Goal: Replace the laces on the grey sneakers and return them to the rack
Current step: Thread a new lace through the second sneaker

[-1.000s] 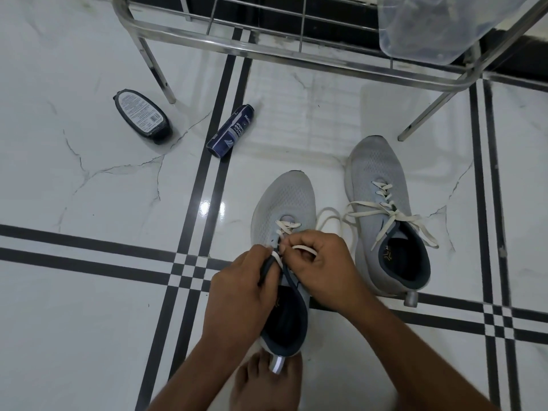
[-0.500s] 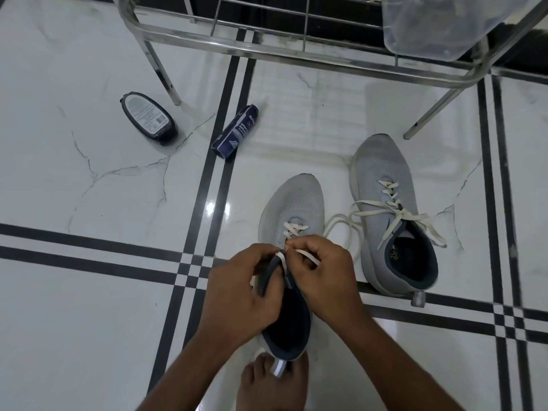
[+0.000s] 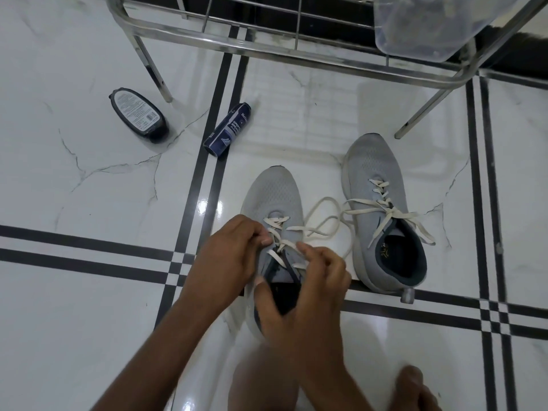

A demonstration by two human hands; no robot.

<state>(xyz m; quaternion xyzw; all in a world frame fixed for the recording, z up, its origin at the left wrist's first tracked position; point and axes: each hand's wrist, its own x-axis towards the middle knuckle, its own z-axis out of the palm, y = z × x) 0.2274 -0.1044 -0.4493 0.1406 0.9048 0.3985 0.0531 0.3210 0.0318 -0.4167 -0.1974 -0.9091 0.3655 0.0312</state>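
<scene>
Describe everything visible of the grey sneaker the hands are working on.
The near sneaker is light grey mesh with a dark collar and lining. It lies upright on the white marble floor, toe pointing away toward the metal rack, left of its laced mate. A cream lace crosses its eyelets only partway, and its loose length loops across the floor toward the other shoe. The left hand pinches at the eyelets; the right hand covers the opening, blurred.

The right hand (image 3: 305, 289) is motion-blurred and covers the heel and collar of the near sneaker (image 3: 271, 200), so its grip cannot be told. The rack (image 3: 267, 46) and clear container (image 3: 421, 28) are cut off by the top edge (contents unreadable).
</scene>
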